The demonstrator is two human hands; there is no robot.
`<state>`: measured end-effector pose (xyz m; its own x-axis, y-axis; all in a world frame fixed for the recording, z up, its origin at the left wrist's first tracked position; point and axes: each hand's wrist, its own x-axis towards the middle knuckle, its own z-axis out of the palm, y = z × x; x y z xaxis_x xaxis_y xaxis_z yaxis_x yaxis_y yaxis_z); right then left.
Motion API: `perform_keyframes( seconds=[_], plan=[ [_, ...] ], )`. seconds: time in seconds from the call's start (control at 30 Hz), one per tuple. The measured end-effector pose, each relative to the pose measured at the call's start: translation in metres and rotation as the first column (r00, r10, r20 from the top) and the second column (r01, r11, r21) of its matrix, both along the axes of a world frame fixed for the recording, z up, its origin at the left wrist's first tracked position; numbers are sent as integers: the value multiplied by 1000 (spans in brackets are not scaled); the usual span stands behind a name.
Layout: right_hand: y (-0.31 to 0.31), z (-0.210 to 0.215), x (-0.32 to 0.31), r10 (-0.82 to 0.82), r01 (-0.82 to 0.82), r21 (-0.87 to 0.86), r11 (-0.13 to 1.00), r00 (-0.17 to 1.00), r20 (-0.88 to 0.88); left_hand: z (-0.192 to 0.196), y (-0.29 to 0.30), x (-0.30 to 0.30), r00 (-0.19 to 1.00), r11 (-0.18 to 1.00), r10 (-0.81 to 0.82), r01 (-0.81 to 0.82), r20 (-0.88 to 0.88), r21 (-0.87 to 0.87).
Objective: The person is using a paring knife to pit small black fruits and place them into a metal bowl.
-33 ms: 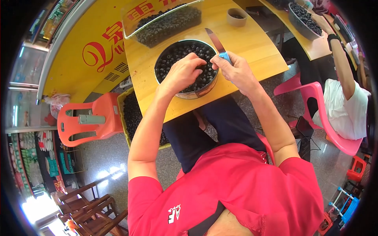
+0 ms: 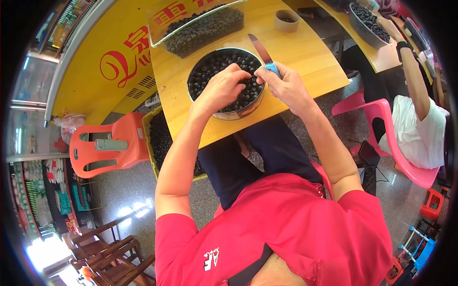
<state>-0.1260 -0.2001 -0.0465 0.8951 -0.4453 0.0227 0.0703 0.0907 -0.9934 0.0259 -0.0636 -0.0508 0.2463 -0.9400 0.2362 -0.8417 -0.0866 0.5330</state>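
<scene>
A round tin [image 2: 238, 113] with dark, berry-like round fruits [image 2: 243, 60] in it stands near the front edge of the wooden table. Over its fruits, my left hand [image 2: 224, 86] is bent with thumb and forefinger curled toward each other; whatever lies between the fingertips is too small and dark to make out. At the tin's right rim, my right hand [image 2: 285, 86] is closed round the blue handle of a knife [image 2: 260, 49]. The blade points up and away, tilted left. My right thumb comes close to my left fingertips.
Behind the tin sits a clear plastic box [image 2: 205, 31] of dark fruits; a small beige bowl [image 2: 286, 21] stands farther right. A yellow crate [image 2: 155, 164] of fruits and an orange chair [image 2: 109, 145] are at left. A co-worker's arm [image 2: 415, 71] reaches to another bowl [image 2: 366, 28].
</scene>
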Motion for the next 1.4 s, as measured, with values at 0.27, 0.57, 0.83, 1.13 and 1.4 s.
perform_keyframes(
  seconds=[0.27,0.57,0.83,1.13,1.4],
  plan=[
    [2,1,-1,0,-1,22,1000,1000,30,5,-2,8,985,999,39,-34,-167,35],
    [3,10,2,-28,30,-41,999,997,66,-3,0,4,989,999,35,-39,-141,-26],
    [-1,7,-6,-37,38,-51,998,999,25,2,1,-1,990,996,91,-89,-105,22],
    [25,17,11,8,-9,7,1000,994,105,23,28,-33,650,921,72,-334,-757,-200],
    [33,24,9,83,-91,164,982,995,53,28,40,-50,635,867,28,-399,-772,-298]
  ],
)
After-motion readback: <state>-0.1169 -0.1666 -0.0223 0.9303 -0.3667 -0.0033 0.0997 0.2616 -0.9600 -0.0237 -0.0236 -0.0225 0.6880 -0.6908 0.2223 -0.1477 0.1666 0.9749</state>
